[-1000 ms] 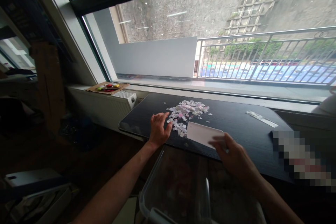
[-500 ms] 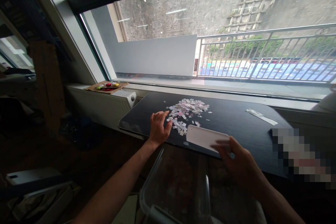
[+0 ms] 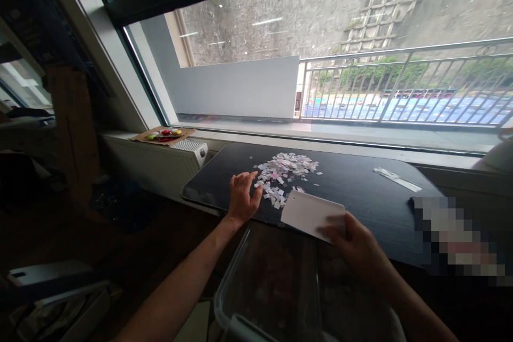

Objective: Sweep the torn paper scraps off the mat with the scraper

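Note:
A pile of small white and pinkish paper pieces (image 3: 290, 164) is spread over the dark table (image 3: 348, 171). My left hand (image 3: 242, 197) is at the pile's left edge, fingers apart and curved, holding nothing. In my right hand (image 3: 350, 232) is a flat, pale rectangular card (image 3: 310, 214) with a small hole near one corner, gripped by its right end. The card is tilted at the table's front edge, just below the nearest paper pieces. Part of its right end is hidden by my fingers.
Below the table's front edge stands a clear plastic bin (image 3: 268, 278). White strips (image 3: 396, 179) lie at the table's right. A radiator (image 3: 172, 152) with colourful items on brown card (image 3: 162, 135) is at the left. A window (image 3: 320, 10) rises behind.
My right hand has turned the card so that more of its face shows, and its lower edge has come nearer to me. My left hand has stayed in place.

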The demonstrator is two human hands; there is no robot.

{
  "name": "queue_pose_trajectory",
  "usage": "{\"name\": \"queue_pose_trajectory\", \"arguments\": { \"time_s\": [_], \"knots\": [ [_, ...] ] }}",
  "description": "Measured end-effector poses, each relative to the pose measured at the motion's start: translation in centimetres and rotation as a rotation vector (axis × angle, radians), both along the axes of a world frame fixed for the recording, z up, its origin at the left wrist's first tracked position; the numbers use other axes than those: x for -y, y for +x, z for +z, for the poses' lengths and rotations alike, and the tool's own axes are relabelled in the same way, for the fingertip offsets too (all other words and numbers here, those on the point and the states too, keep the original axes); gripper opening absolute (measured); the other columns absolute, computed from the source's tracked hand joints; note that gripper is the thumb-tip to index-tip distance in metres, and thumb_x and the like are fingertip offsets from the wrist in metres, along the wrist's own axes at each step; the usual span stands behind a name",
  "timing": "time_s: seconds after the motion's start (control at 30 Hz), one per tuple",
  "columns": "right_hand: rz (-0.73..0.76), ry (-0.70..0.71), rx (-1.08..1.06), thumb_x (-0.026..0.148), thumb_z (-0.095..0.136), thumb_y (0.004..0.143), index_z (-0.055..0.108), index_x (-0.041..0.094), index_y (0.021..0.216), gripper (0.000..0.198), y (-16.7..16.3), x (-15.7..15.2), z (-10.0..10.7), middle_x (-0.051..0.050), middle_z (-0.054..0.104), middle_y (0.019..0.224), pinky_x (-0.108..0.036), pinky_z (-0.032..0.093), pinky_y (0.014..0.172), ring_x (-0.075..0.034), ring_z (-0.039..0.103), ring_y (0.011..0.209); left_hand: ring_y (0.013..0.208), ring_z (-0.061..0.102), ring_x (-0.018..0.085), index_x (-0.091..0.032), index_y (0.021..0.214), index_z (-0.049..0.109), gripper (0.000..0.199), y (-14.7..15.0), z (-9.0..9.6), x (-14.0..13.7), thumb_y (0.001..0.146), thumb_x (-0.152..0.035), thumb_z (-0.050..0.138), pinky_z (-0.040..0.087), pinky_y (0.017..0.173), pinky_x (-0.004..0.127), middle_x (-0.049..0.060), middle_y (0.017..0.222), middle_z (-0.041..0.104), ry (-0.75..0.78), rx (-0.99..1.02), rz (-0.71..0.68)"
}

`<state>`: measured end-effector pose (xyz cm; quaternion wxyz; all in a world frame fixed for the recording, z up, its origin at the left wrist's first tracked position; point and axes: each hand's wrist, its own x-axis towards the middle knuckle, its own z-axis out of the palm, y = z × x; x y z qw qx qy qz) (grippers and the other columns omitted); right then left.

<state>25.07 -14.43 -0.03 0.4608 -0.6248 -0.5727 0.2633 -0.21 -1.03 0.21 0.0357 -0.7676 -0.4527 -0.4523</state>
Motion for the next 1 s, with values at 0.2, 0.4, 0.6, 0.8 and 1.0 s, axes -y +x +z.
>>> {"name": "queue_pose_trajectory", "arguments": {
  "time_s": [0.2, 0.4, 0.6, 0.8, 1.0],
  "knots": [
    [0.037, -0.022, -0.003, 0.042, 0.060, 0.081, 0.061, 0.021, 0.095, 0.025, -0.2, 0.1, 0.3, -0.006, 0.072, 0.087, -0.036, 0.054, 0.069, -0.023, 0.068, 0.077, 0.111, 0.054, 0.026, -0.018, 0.120, 0.054, 0.034, 0.0, 0.0, 0.0, 0.088, -0.030, 0.046, 0.027, 0.108, 0.049, 0.010, 0.105, 0.064, 0.000, 0.003, -0.009],
    [0.024, -0.019, 0.032, 0.042, 0.061, 0.077, 0.062, 0.021, 0.090, 0.025, -0.5, 0.4, 1.1, -0.008, 0.074, 0.087, -0.039, 0.056, 0.072, -0.025, 0.069, 0.079, 0.111, 0.054, 0.025, -0.019, 0.120, 0.054, 0.034, 0.0, -0.1, 0.0, 0.088, -0.030, 0.047, 0.027, 0.108, 0.049, 0.009, 0.105, 0.064, -0.013, 0.003, -0.005],
    [0.005, 0.032, 0.024, 0.044, 0.061, 0.079, 0.061, 0.022, 0.093, 0.025, 0.9, 0.4, 1.4, -0.007, 0.075, 0.091, -0.037, 0.057, 0.073, -0.025, 0.071, 0.082, 0.111, 0.054, 0.025, -0.020, 0.121, 0.053, 0.035, 0.0, -0.1, 0.0, 0.088, -0.029, 0.048, 0.027, 0.108, 0.049, 0.009, 0.106, 0.064, -0.013, 0.002, -0.004],
    [-0.138, 0.036, 0.181, 0.046, 0.057, 0.078, 0.058, 0.023, 0.091, 0.026, 1.9, -1.0, 2.0, -0.011, 0.076, 0.092, -0.043, 0.055, 0.074, -0.029, 0.072, 0.084, 0.112, 0.054, 0.025, -0.020, 0.120, 0.054, 0.034, 0.0, 0.0, 0.1, 0.088, -0.029, 0.047, 0.027, 0.109, 0.049, 0.010, 0.106, 0.064, -0.020, 0.005, -0.009],
    [-0.024, 0.042, 0.220, 0.039, 0.053, 0.081, 0.058, 0.025, 0.093, 0.019, 1.0, -0.5, 2.4, -0.008, 0.077, 0.092, -0.041, 0.055, 0.075, -0.027, 0.072, 0.086, 0.111, 0.054, 0.025, -0.019, 0.120, 0.053, 0.034, 0.0, -0.1, 0.0, 0.088, -0.030, 0.047, 0.027, 0.109, 0.049, 0.010, 0.106, 0.064, -0.009, 0.003, -0.011]
  ]
}}
